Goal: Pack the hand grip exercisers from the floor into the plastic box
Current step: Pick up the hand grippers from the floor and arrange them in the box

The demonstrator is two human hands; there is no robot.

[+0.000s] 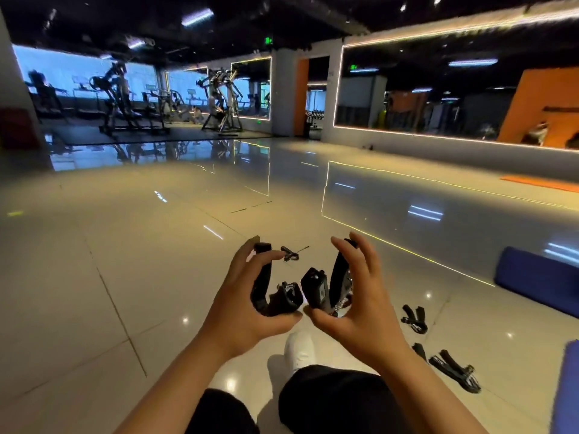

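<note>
At lower centre of the frame, the left hand (250, 296) has its fingers curled round one black hand grip exerciser (266, 285), and the right hand (360, 296) clasps another exerciser (332, 283) likewise. Two more grippers (415, 319) (456, 374) lie on the floor (125, 245) at lower right, near a blue mat (539, 280)

Dim room overall, lit by ceiling lights (197, 17) at the top of the frame and bright strip lights (336, 89) around the mirrors. The glossy floor (156, 245) shows glare and reflections. Wide-angle bending at the edges; the upper right is motion-blurred.
</note>
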